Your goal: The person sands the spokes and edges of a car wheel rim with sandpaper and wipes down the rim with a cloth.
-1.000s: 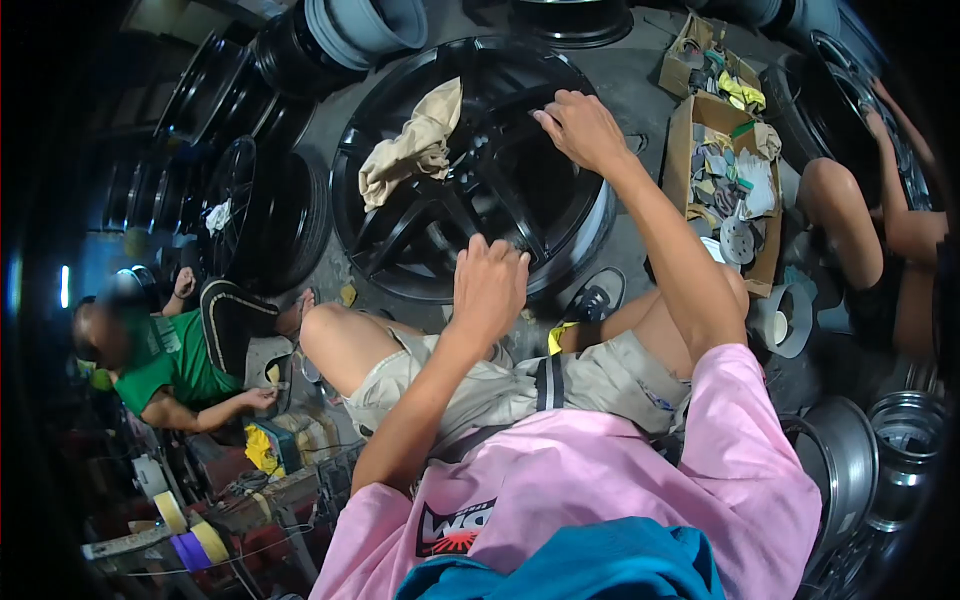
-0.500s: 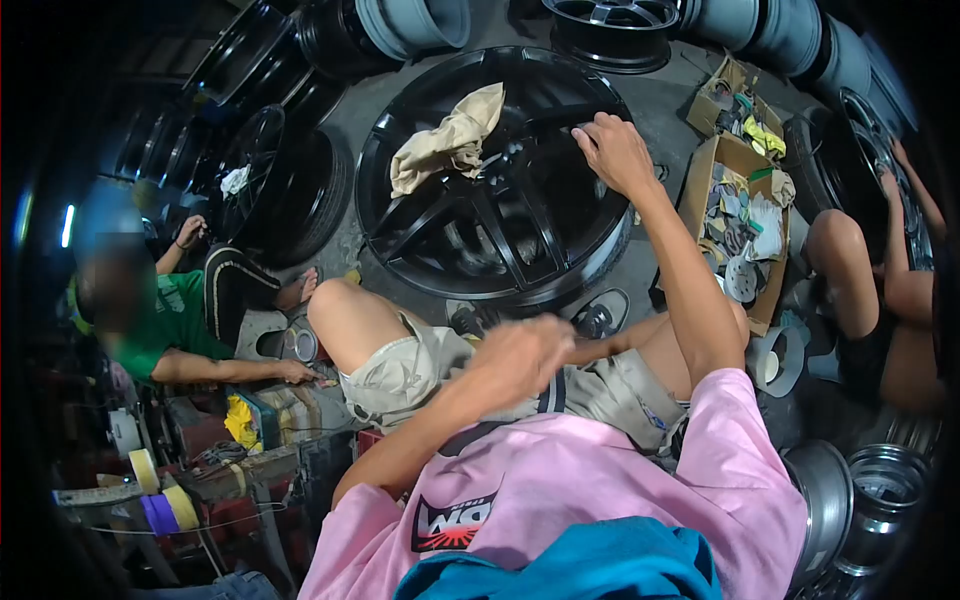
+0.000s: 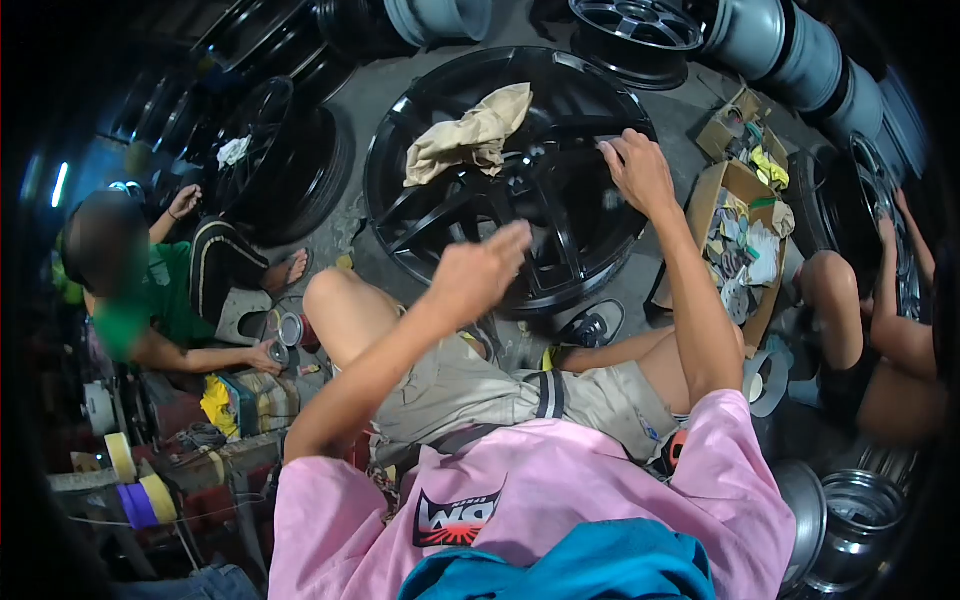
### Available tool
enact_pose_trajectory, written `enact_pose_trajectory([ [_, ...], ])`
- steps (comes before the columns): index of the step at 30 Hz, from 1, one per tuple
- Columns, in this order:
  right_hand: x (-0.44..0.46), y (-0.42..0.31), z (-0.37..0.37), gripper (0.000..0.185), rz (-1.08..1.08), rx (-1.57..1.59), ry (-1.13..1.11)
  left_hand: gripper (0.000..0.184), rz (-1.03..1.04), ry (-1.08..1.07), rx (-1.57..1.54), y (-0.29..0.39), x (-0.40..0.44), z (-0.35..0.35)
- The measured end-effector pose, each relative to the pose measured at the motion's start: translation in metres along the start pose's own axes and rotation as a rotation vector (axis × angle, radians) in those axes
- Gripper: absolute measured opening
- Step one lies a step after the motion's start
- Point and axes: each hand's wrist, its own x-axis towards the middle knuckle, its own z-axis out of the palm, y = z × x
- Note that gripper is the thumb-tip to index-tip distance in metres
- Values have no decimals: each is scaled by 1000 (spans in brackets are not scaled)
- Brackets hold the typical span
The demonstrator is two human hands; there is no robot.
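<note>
A large black alloy wheel point(image 3: 400, 215) lies in front of me, its spokes facing up. A crumpled beige cloth point(image 3: 465, 140) rests on its left spokes. My right hand point(image 3: 645, 175) is over the wheel's right side, at a spoke near the rim; its fingers are bent and close together. Whatever it may pinch is hidden. My left hand point(image 3: 478, 272), a little blurred, hovers over the near edge of the wheel with its fingers drawn together and pointing to the hub. I cannot make out what is in it.
A cardboard box point(image 3: 765, 180) of sanding pads and scraps stands right of the wheel. At left, a person in green point(image 3: 165, 280) sits holding a can. Another person's arm point(image 3: 890, 290) reaches to a wheel at right. Grey barrels point(image 3: 750, 40) line the back.
My left hand has moved up and forward from my lap to the wheel's near edge. My right hand stays by the spoke. The person in green has shifted a hand onto a can.
</note>
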Motion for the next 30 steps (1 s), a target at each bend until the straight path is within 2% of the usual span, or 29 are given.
enact_pose_trajectory([
  [2,1,-1,-1,32,4,1,-20,33,-123,-25,86,-18,23,-7],
  [3,1,-1,-3,31,20,-2,-39,35,-44,53,94,-29,15,17],
  [4,3,-1,-5,31,14,-10,-36,37,-59,-1,169,-8,4,12],
  [6,2,-3,-6,32,22,-7,-45,42,70,15,187,23,-30,9],
  [7,2,-3,-4,32,23,-5,-45,47,71,36,171,33,-40,6],
  [8,2,-3,-4,32,35,-8,-37,49,54,-50,169,34,-48,1],
  [10,6,-6,-5,32,20,-22,-72,46,44,104,59,7,-38,10],
  [12,5,-4,-3,31,21,-52,-82,35,2,146,229,-28,-4,7],
  [14,0,-5,-3,30,5,-57,-65,34,-134,188,205,-54,25,15],
  [17,3,-5,-2,29,-4,-48,-32,36,-35,105,218,-24,5,14],
  [20,4,-12,-5,29,19,-42,-61,44,56,121,14,19,-43,12],
  [23,6,-12,-4,30,1,-100,-57,42,-29,194,20,-18,-18,19],
  [24,8,-13,-2,30,-12,-108,-65,44,-57,244,153,-35,-1,20],
  [26,3,-12,-2,30,-14,-109,-39,47,-208,175,80,-60,24,31],
  [27,3,-11,-2,29,-5,-107,-60,47,-204,180,69,-54,21,31],
  [29,2,-13,-5,29,4,-95,-58,48,-71,152,182,-27,-3,26],
  [30,2,-15,-5,28,9,-71,-49,51,4,78,140,-9,-20,21],
])
